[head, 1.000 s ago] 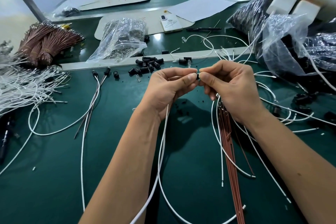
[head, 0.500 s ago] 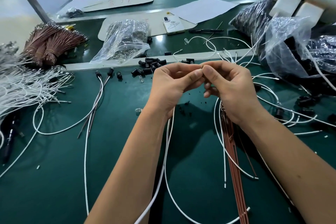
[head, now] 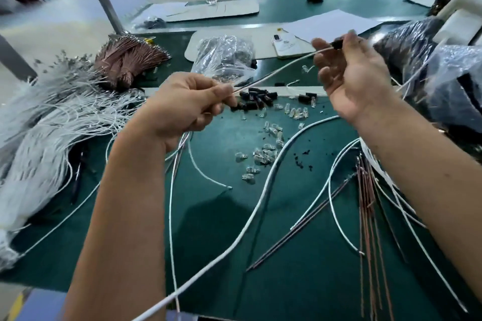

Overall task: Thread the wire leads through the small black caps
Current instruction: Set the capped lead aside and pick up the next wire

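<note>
White insulated wire lead (head: 281,68) runs taut from the pinching left hand (head: 182,109) up-right to the small black cylindrical cap (head: 338,44) pinched by the farther right hand (head: 357,81).

The desk (head: 300,281) is dark green. White wires (head: 47,122) heap at its left edge beside a copper-brown bundle (head: 125,60); small black caps (head: 254,99) and clear ones (head: 266,154) scatter mid-desk.

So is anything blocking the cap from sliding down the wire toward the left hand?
Nothing visible. The black cap in the right hand sits on the wire, which runs bare and taut to the left hand.
</note>
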The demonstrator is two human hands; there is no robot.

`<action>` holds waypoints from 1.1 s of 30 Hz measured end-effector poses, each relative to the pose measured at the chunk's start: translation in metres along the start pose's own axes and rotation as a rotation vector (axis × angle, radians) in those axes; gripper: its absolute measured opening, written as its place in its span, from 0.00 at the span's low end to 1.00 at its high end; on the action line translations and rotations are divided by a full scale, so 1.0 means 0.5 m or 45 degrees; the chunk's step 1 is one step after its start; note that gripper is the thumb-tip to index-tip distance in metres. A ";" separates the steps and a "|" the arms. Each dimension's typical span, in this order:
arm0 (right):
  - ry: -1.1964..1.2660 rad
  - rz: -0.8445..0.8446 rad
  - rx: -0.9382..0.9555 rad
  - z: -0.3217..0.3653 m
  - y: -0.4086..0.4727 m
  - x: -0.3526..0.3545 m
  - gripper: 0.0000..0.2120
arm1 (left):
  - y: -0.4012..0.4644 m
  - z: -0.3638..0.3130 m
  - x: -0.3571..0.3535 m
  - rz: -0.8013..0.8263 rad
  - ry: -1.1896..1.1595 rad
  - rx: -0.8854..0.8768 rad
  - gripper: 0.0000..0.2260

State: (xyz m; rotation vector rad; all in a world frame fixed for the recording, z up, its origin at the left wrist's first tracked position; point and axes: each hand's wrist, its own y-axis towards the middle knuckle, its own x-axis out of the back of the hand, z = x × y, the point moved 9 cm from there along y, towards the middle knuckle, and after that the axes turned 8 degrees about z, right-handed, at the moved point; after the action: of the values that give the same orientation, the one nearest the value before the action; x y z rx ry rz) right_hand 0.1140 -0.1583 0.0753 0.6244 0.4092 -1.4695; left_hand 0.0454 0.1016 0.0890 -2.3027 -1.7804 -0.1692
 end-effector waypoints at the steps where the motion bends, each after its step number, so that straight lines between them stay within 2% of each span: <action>1: 0.017 0.008 -0.038 -0.028 0.011 -0.028 0.09 | -0.013 0.006 0.028 -0.039 0.061 0.033 0.11; 3: 0.054 -0.030 -0.138 -0.088 0.028 -0.071 0.11 | -0.044 0.027 0.078 -0.119 0.179 0.122 0.12; 6: 0.014 -0.133 -0.290 -0.176 0.049 -0.113 0.20 | -0.097 0.069 0.145 -0.182 0.273 0.267 0.13; 9: -0.071 -0.232 -0.346 -0.236 0.065 -0.130 0.15 | -0.151 0.116 0.199 -0.163 0.423 0.450 0.12; 12: -0.126 -0.302 -0.335 -0.271 0.080 -0.135 0.09 | -0.201 0.170 0.224 -0.041 0.562 0.732 0.12; 14: -0.167 -0.211 -0.360 -0.297 0.090 -0.158 0.04 | -0.216 0.198 0.221 0.050 0.583 0.879 0.11; 15: -0.238 -0.124 -0.393 -0.312 0.090 -0.175 0.05 | -0.217 0.207 0.215 0.093 0.615 0.934 0.10; 18: -0.627 0.149 -0.488 -0.361 0.073 -0.224 0.09 | -0.209 0.225 0.202 0.159 0.730 1.058 0.11; 20: -0.937 0.214 -0.478 -0.375 0.068 -0.238 0.08 | -0.198 0.223 0.211 0.098 0.845 1.094 0.14; 23: -1.421 0.265 -0.349 -0.362 0.075 -0.254 0.09 | -0.157 0.184 0.236 -0.206 0.984 0.945 0.19; 26: -1.576 0.323 -0.288 -0.349 0.077 -0.268 0.13 | -0.113 0.138 0.228 -0.508 0.982 0.705 0.16; 30: -1.551 0.290 -0.215 -0.286 0.066 -0.243 0.08 | -0.057 0.095 0.157 -0.531 1.034 0.451 0.12; 33: -1.558 0.221 -0.148 -0.209 0.054 -0.181 0.10 | -0.003 0.066 0.069 -0.422 0.967 0.268 0.11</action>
State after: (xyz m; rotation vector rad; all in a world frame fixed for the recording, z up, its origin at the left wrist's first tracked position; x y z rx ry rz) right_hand 0.1460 -0.0230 0.0532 -0.3774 -0.5035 -1.3820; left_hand 0.0511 0.1424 0.0649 -1.4793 -1.6278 -0.7543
